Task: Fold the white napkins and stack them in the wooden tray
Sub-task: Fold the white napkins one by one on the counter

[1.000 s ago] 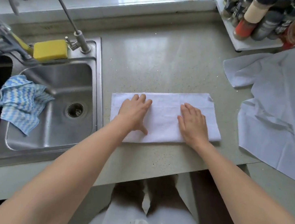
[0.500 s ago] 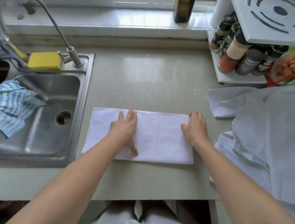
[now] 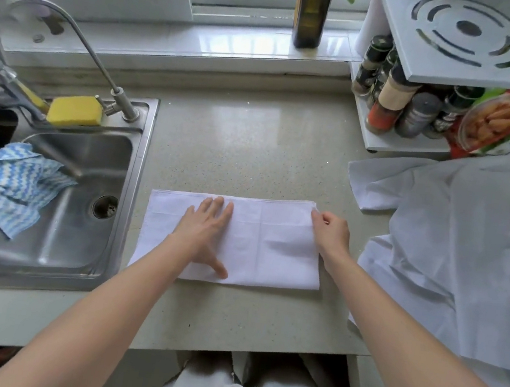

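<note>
One napkin (image 3: 272,245) half-folded, center counter. My left hand (image 3: 206,226) presses it flat, fingers straight; right hand (image 3: 331,233) pinches its far-right corner. Unfolded pile (image 3: 467,256) waits right; no tray in view, nothing stacked yet.

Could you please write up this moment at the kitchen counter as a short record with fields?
setting: speckled counter beside a steel sink
work item: white napkin, folded into a long rectangle, flat on the counter
left hand: flat on the napkin, fingers straight
right hand: pinches the napkin's far right corner
waiting: pile of unfolded white napkins to the right
wooden tray: not in view
other: yellow sponge, blue striped cloth, spice rack
</note>
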### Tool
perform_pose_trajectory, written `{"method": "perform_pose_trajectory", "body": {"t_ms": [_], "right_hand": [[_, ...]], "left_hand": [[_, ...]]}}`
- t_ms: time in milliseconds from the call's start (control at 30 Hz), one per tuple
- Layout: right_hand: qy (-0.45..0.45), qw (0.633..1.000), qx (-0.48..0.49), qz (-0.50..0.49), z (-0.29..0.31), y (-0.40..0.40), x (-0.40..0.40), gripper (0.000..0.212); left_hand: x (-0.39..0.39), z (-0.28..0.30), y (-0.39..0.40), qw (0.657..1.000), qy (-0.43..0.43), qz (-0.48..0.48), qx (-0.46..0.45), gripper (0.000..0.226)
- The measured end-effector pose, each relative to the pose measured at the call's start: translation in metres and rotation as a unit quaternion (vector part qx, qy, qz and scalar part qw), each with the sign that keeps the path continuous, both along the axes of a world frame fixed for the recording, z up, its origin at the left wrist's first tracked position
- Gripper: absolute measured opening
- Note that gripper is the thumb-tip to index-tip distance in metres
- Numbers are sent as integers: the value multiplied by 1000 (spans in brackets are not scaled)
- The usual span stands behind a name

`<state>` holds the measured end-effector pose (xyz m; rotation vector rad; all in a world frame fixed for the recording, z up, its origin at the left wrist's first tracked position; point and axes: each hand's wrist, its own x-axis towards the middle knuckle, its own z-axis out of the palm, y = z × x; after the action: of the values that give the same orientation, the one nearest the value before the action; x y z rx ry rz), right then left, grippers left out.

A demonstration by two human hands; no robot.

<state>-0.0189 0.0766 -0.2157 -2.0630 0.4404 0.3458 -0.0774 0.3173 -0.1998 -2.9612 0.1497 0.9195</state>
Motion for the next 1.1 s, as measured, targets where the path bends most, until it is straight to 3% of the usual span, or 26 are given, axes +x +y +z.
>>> {"method": "perform_pose_trajectory", "body": {"t_ms": [167, 300, 500, 667, 733, 800, 867, 933, 1000, 1033, 1100], "right_hand": [[70, 990, 117, 43, 1, -12, -8, 10], [37, 994, 75, 65, 3, -17, -12, 9], [-64, 998, -8, 28, 21, -31, 3, 27], [-86, 996, 8, 0, 46, -30, 1, 38], [-84, 996, 39, 3, 58, -14, -1, 35], [-69, 995, 72, 20, 71, 12, -4, 28], [-48, 991, 109, 54, 80, 44, -7, 22], [-31, 987, 125, 100, 83, 80, -12, 18], [-16, 984, 106, 145, 79, 114, -20, 15], [-11, 982, 92, 166, 74, 130, -25, 15], [-5, 976, 52, 209, 62, 156, -34, 15]], "left_hand": [[-1, 0, -6, 999, 22, 20, -10, 150], [-3, 1, -9, 999, 21, 25, -8, 149], [6, -2, -45, 999, 9, 32, -12, 148], [19, -1, -66, 998, 9, 36, -42, 149], [20, 2, -60, 997, 11, 33, -73, 142], [19, 7, -40, 981, -14, 81, -178, 115], [13, 10, -10, 920, -87, 213, -317, 64], [5, 14, 20, 807, -95, 401, -422, 26], [-3, 17, 44, 669, -29, 546, -503, 38], [-7, 19, 55, 626, -5, 580, -521, 47], [-14, 19, 70, 588, 28, 604, -536, 62]]}}
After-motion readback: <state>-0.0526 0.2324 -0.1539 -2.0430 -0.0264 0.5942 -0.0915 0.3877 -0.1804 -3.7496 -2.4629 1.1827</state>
